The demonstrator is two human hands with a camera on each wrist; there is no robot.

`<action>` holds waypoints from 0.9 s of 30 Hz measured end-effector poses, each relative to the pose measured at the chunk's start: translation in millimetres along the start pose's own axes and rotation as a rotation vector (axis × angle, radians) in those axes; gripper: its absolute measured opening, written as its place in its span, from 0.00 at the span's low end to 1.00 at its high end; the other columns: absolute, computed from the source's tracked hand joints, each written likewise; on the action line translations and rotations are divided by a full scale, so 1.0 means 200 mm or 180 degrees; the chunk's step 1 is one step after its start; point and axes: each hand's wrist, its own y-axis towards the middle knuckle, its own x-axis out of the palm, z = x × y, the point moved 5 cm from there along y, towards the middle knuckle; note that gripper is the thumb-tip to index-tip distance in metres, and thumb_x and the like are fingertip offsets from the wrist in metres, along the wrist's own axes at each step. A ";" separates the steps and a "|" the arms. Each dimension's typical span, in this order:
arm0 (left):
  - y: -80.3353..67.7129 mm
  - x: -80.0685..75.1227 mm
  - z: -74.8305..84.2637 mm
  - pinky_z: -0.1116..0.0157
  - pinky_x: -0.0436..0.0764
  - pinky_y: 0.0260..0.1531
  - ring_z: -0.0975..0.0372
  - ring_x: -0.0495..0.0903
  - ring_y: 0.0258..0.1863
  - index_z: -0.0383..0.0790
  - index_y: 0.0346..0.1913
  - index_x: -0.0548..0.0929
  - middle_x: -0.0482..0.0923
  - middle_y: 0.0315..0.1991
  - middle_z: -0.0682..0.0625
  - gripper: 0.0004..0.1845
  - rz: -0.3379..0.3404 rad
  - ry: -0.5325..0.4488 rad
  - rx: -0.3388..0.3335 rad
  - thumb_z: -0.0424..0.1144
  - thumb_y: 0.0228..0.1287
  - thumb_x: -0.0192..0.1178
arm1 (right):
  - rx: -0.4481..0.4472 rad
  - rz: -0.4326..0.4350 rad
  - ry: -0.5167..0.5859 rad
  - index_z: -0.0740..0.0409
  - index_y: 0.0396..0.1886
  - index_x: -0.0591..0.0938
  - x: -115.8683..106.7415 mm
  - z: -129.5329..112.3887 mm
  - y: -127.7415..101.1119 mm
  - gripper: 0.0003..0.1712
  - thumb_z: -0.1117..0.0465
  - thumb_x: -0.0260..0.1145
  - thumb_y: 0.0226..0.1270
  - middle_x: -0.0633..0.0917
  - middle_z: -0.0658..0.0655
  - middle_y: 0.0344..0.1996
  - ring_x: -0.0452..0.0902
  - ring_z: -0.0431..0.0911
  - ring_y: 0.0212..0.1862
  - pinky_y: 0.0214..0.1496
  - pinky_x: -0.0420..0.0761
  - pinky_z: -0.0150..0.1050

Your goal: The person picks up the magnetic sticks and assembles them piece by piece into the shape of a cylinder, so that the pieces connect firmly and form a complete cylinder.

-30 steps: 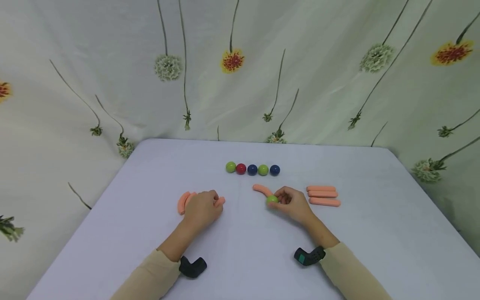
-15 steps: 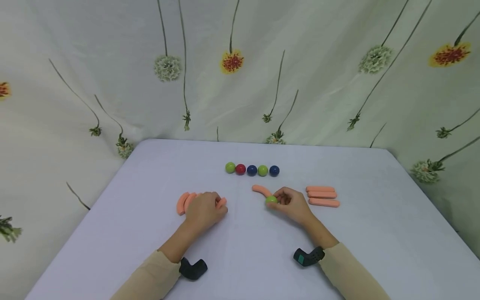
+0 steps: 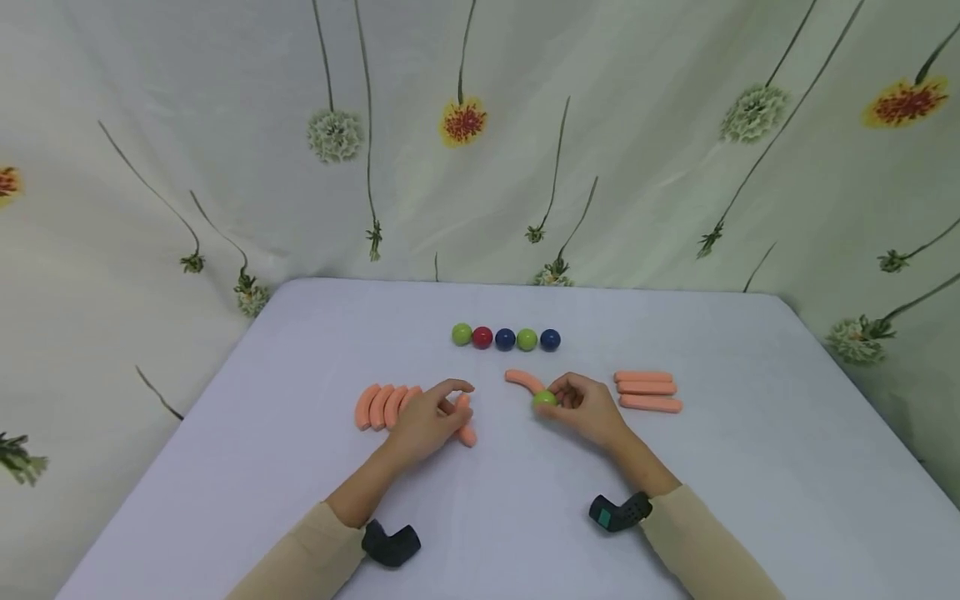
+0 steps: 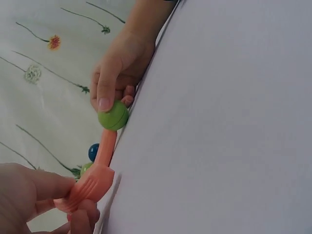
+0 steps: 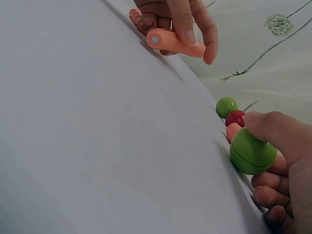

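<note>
Head view: a flower-printed cloth (image 3: 420,200) hangs behind a pale surface (image 3: 510,508). Two beige sleeves (image 3: 303,554) reach over it, each with a black wrist device (image 3: 391,545) at its cuff. Of the hands, the left hand (image 3: 426,423) pinches a slanting curved orange piece (image 3: 467,435) between thumb and fingers; the right hand (image 3: 590,408) grips a green ball (image 3: 545,400) between thumb and fingers, at the near end of another curved piece (image 3: 522,379). Three straight orange sticks (image 3: 647,388) lie to the right, and four curved pieces (image 3: 378,408) show side by side at left. Smallest, five balls (image 3: 505,339) line up farther back: green, red, blue, green, blue.
</note>
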 end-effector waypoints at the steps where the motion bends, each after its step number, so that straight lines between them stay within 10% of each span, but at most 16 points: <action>1: 0.00 0.01 0.00 0.64 0.75 0.28 0.63 0.75 0.25 0.46 0.55 0.79 0.77 0.28 0.52 0.16 -0.0041 -0.0079 -0.0017 0.38 0.65 0.63 | -0.0009 -0.0001 0.0004 0.61 0.37 0.83 0.00 0.00 0.00 0.16 0.58 0.78 0.53 0.80 0.53 0.28 0.68 0.44 0.28 0.29 0.68 0.32; 11: 0.01 0.09 -0.03 0.67 0.75 0.29 0.62 0.79 0.25 0.36 0.43 0.73 0.80 0.23 0.51 0.17 -0.0305 -0.0711 -0.0265 0.44 0.64 0.65 | -0.0064 0.0018 0.0023 0.59 0.36 0.83 0.00 0.01 0.00 0.15 0.58 0.78 0.53 0.80 0.51 0.27 0.69 0.44 0.28 0.29 0.69 0.32; 27: 0.08 0.23 0.05 0.69 0.73 0.25 0.65 0.76 0.22 0.36 0.37 0.75 0.79 0.21 0.52 0.16 -0.0769 -0.0795 -0.0112 0.44 0.62 0.67 | -0.0104 0.0039 -0.0046 0.59 0.36 0.83 -0.01 0.00 0.00 0.14 0.58 0.77 0.54 0.80 0.50 0.27 0.70 0.43 0.28 0.30 0.70 0.32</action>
